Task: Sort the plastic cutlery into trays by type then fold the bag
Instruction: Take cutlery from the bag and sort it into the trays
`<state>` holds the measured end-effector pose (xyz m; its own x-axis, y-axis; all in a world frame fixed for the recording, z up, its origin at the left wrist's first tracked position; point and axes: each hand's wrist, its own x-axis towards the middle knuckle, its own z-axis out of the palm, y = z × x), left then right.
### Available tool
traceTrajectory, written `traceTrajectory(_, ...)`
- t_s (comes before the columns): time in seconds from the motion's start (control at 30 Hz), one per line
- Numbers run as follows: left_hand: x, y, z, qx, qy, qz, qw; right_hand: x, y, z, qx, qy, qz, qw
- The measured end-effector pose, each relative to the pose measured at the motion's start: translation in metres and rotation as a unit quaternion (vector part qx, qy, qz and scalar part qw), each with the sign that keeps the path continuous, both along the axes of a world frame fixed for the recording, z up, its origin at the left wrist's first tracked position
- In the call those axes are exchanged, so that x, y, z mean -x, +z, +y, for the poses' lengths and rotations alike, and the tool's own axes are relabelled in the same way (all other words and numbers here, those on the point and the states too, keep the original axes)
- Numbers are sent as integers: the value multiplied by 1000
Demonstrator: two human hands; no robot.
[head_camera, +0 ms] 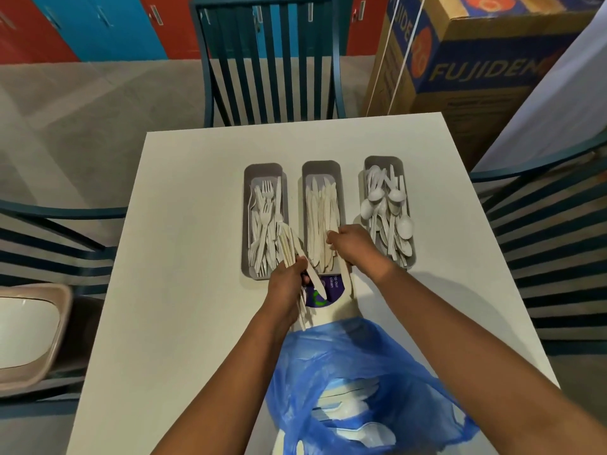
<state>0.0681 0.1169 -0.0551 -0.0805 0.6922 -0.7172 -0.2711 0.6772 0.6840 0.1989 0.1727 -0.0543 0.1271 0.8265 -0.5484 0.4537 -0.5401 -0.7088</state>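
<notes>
Three grey trays stand side by side on the white table (pixel 184 257): the left tray (pixel 262 169) holds forks, the middle tray (pixel 320 166) holds knives, the right tray (pixel 382 160) holds spoons. My left hand (pixel 287 284) grips a bundle of white plastic knives (pixel 290 246) just in front of the left and middle trays. My right hand (pixel 353 246) pinches a knife (pixel 345 274) at the near end of the middle tray. A blue plastic bag (pixel 354 382) lies near me with white cutlery showing through it.
A white and purple packet (pixel 328 290) lies between the trays and the bag. Blue slatted chairs (pixel 272 60) stand at the far, left and right sides of the table. A cardboard box (pixel 476 60) sits at the far right. A beige bin (pixel 29 330) stands at left.
</notes>
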Motion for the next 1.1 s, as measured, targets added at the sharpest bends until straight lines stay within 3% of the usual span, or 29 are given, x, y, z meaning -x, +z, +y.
traceTrajectory(0.2, 2, 1, -2, 1, -35, 30, 999, 7, 21, 41, -53, 15, -44, 998)
traceTrajectory(0.37, 6, -1, -5, 7, -42, 35, 998, 3, 16, 36, -27, 48, -100, 993)
traceTrajectory(0.57, 4, -2, -5, -15, -52, 23, 998, 14, 16, -17, 74, 114, 112, 984)
traceTrajectory(0.73, -3, -6, -8, 0, -79, 67, 995, 11, 8, -24, 49, 65, 90, 993)
traceTrajectory(1.0, -1, 7, -5, 43, -23, -106, 993, 1, 12, -1, 51, 34, -31, 998)
traceTrajectory(1.1, 0, 9, -5, 26, -31, -120, 992, 2, 19, 13, 3, 23, -52, 998)
